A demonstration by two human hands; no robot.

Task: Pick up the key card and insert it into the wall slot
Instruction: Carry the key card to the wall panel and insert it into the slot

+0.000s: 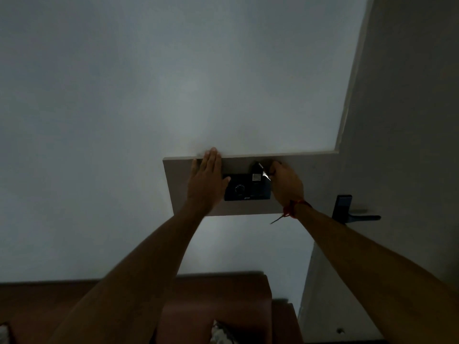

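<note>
A black wall unit [246, 187] with a round dial and a card slot sits on a beige panel [310, 175] fixed to the white wall. A dark key card [258, 170] stands at the top right of the unit, over the slot, its edge catching light. My right hand [285, 184] pinches the card from the right. Flat against the panel lies my left hand [207, 180], fingers together, just left of the unit and holding nothing. How deep the card sits in the slot is too dim to tell.
The room is dark. A door [409, 145] with a black lock plate and lever handle [352, 212] is at the right. Reddish-brown wooden furniture [223, 301] stands below the panel, against the wall.
</note>
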